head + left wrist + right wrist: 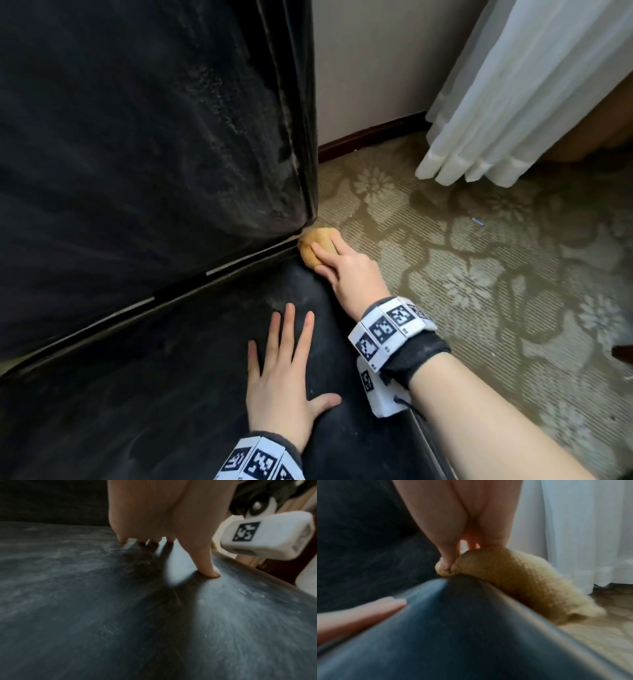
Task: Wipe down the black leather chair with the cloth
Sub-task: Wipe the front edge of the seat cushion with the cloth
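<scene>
The black leather chair fills the left of the head view, its dusty backrest (137, 130) standing over the seat (154, 370). A yellow cloth (317, 250) is bunched at the seat's far right corner, where backrest and seat meet. My right hand (342, 270) grips the cloth there, thumb dug into it (447, 566), and the cloth (522, 582) drapes over the seat's edge. My left hand (284, 377) lies flat on the seat (85, 601) with fingers spread, its thumb (211, 573) pressing the leather.
Patterned beige carpet (479, 274) lies right of the chair. A white curtain (513, 96) hangs at the upper right, its hem near the floor. A cream wall with a dark skirting board (370, 135) stands behind the chair. Grey dust streaks the leather.
</scene>
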A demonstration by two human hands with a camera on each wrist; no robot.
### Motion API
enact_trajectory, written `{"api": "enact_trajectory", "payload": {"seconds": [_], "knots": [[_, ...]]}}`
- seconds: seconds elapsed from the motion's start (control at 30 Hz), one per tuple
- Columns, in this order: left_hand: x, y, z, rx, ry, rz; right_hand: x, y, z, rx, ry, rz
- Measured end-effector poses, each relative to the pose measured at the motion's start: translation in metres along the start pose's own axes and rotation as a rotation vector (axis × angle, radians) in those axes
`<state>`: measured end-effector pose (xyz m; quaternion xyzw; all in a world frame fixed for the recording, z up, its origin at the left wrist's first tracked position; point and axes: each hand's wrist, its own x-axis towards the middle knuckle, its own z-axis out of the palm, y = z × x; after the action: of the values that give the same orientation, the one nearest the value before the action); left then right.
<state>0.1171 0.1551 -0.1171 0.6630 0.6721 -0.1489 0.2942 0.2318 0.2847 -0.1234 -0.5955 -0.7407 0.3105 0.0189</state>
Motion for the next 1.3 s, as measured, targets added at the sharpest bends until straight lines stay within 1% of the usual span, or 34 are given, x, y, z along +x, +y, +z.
{"api": "enact_trajectory", "payload": {"seconds": [0.07,0.1,0.13,0.2,0.23,0.27,0.3,0.37,0.4,0.47,0.5,0.57,0.63,0.67,0.7,0.73,0.77,0.8,0.83,0.87,0.9,0.97,1.0,1.07,1.1,1.13,1.17,1.2,1.23,1.27,1.3], "knots": [[0.0,-0.001,-0.001,0.006,-0.01,0.002,-0.012,0.003,-0.001,0.116,0.089,0.04],[0.0,-0.001,-0.001,0.007,-0.013,0.003,-0.017,0.007,-0.001,0.161,0.129,0.083],[0.0,-0.001,-0.001,0.009,-0.016,0.005,-0.022,0.011,-0.004,0.162,0.115,0.155],[0.001,0.0,-0.002,0.02,-0.013,0.007,-0.025,0.021,-0.014,0.149,-0.034,0.323],[0.0,0.0,-0.002,0.022,-0.02,0.006,-0.025,0.027,-0.021,0.184,-0.086,0.39],[-0.001,0.001,-0.002,0.023,-0.026,0.004,-0.025,0.03,-0.031,0.244,-0.095,0.432],[-0.001,0.001,-0.001,0.022,-0.024,0.001,-0.022,0.031,-0.039,0.312,-0.05,0.434],[-0.001,0.0,-0.002,0.022,-0.02,-0.003,-0.015,0.025,-0.04,0.361,0.051,0.323],[-0.002,-0.001,-0.001,0.022,-0.019,0.0,-0.016,0.016,-0.034,0.323,0.041,0.253],[-0.002,-0.001,-0.001,0.023,-0.013,0.005,-0.027,0.009,-0.007,0.171,-0.002,0.112],[-0.002,-0.001,-0.001,0.017,-0.01,0.004,-0.037,0.007,0.005,0.115,0.013,0.091],[-0.004,0.0,-0.001,0.007,-0.013,0.008,-0.06,0.014,0.019,0.078,0.092,0.079],[-0.005,0.001,-0.002,0.006,-0.01,0.005,-0.079,0.018,0.018,0.065,0.149,0.048],[-0.005,0.002,-0.003,0.006,-0.005,0.001,-0.084,0.018,0.013,0.032,0.147,0.054],[-0.005,0.004,-0.004,0.008,-0.001,-0.004,-0.083,0.018,0.006,-0.003,0.119,0.113],[-0.006,0.007,-0.005,0.011,-0.001,-0.008,-0.078,0.022,-0.001,-0.025,0.069,0.202],[-0.007,0.009,-0.006,0.01,-0.004,-0.013,-0.069,0.028,-0.01,0.0,0.044,0.279],[-0.007,0.011,-0.005,0.003,-0.007,-0.018,-0.06,0.031,-0.021,0.061,0.05,0.328],[-0.008,0.012,-0.005,-0.007,-0.007,-0.022,-0.05,0.031,-0.03,0.133,0.079,0.335],[-0.008,0.012,-0.004,-0.012,-0.006,-0.024,-0.041,0.027,-0.035,0.19,0.101,0.308],[-0.008,0.011,-0.003,-0.009,-0.007,-0.022,-0.032,0.022,-0.034,0.211,0.093,0.259],[-0.007,0.009,-0.002,-0.005,-0.016,-0.017,-0.026,0.013,-0.019,0.193,0.01,0.198],[-0.006,0.008,-0.002,-0.013,-0.016,-0.021,-0.029,0.01,-0.009,0.176,0.002,0.189],[-0.006,0.007,-0.003,-0.031,-0.011,-0.026,-0.045,0.009,-0.002,0.151,0.068,0.154],[-0.006,0.008,-0.004,-0.039,-0.01,-0.025,-0.056,0.012,-0.002,0.121,0.069,0.144],[-0.006,0.009,-0.004,-0.045,-0.009,-0.025,-0.066,0.015,-0.004,0.062,0.029,0.15],[-0.006,0.011,-0.005,-0.049,-0.005,-0.031,-0.073,0.018,-0.008,-0.016,-0.046,0.18],[-0.006,0.011,-0.005,-0.051,-0.002,-0.04,-0.076,0.021,-0.014,-0.08,-0.116,0.218],[-0.006,0.013,-0.005,-0.052,-0.006,-0.048,-0.073,0.025,-0.02,-0.107,-0.153,0.244],[-0.006,0.014,-0.005,-0.054,-0.009,-0.055,-0.066,0.028,-0.025,-0.095,-0.153,0.243],[-0.005,0.014,-0.004,-0.055,-0.011,-0.062,-0.055,0.028,-0.03,-0.053,-0.12,0.226]]}}
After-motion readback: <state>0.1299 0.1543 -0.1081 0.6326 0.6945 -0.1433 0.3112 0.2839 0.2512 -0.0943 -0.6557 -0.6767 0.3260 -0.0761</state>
